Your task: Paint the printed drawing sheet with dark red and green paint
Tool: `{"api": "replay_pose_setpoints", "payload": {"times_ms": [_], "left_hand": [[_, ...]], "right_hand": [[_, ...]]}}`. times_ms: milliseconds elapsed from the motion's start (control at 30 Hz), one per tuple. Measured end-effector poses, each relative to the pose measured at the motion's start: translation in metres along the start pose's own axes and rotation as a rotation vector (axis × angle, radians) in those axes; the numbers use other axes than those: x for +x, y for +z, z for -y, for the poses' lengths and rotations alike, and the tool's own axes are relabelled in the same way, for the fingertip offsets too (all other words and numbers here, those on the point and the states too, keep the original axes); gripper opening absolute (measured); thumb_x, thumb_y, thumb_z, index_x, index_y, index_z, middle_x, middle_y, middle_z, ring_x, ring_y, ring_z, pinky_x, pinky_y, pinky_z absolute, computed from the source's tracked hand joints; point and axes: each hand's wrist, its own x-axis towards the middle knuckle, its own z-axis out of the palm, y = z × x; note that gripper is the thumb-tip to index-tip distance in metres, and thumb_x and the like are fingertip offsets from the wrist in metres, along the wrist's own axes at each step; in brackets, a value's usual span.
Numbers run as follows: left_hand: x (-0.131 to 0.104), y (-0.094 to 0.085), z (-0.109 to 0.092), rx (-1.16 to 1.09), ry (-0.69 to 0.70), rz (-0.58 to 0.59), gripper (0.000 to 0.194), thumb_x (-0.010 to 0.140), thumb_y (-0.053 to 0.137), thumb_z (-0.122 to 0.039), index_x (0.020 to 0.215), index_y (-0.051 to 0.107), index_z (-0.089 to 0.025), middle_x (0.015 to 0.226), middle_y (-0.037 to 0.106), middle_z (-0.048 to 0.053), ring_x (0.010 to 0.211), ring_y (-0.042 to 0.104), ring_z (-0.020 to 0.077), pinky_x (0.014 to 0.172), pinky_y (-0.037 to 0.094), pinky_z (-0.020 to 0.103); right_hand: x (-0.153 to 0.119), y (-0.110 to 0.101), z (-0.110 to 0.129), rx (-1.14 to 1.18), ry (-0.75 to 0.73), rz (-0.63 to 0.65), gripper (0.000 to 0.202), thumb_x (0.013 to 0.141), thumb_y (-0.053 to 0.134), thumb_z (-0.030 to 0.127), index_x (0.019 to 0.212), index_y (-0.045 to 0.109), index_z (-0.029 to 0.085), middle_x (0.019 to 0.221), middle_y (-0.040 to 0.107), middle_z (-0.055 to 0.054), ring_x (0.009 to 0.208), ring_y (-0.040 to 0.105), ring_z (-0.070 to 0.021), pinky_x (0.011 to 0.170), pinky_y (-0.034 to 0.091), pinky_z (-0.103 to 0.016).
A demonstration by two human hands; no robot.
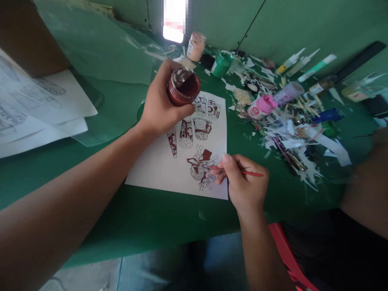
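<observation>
My left hand (162,99) is wrapped round an open paint jar (184,91) of dark red paint, held over the upper part of a white sheet (154,169). Printed black line drawings cover the sheet, some parts filled in dark red. In my right hand (245,178) is a thin red paintbrush (251,173), pinched between thumb and fingers. Its tip touches or hovers just over the lower drawing (201,167); I cannot tell which. The jar and my left hand hide part of the upper drawings.
Beyond the sheet stand a peach paint jar (196,47), a green jar (222,64) and a bright phone screen (174,20). Rightward, a pink jar (262,107) lies among paper scraps (291,137) and brushes. More printed sheets (69,97) lie left. Another person's arm (368,182) is at right.
</observation>
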Motion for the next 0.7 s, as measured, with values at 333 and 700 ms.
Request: {"api": "replay_pose_setpoints", "payload": {"times_ms": [333, 700], "left_hand": [[-0.0012, -0.0011, -0.0038, 0.04, 0.014, -0.073, 0.044, 0.06, 0.075, -0.029, 0.097, 0.051, -0.025, 0.09, 0.058, 0.001, 0.078, 0.054, 0.0193, 0.069, 0.049, 0.038], [-0.0011, 0.0015, 0.0027, 0.048, 0.067, -0.058, 0.053, 0.054, 0.08, -0.024, 0.099, 0.053, -0.026, 0.091, 0.061, 0.001, 0.077, 0.053, 0.0207, 0.068, 0.049, 0.039]], "right_hand": [[0.0004, 0.0003, -0.0003, 0.022, 0.024, 0.044, 0.032, 0.084, 0.068, 0.041, 0.061, 0.065, 0.019, 0.052, 0.071, 0.0, 0.036, 0.06, -0.0104, 0.038, 0.047, -0.021], [0.0006, 0.0001, -0.0006, 0.013, 0.025, 0.004, 0.031, 0.082, 0.071, 0.042, 0.061, 0.065, 0.019, 0.052, 0.07, 0.0, 0.036, 0.059, -0.0103, 0.038, 0.048, -0.021]]}}
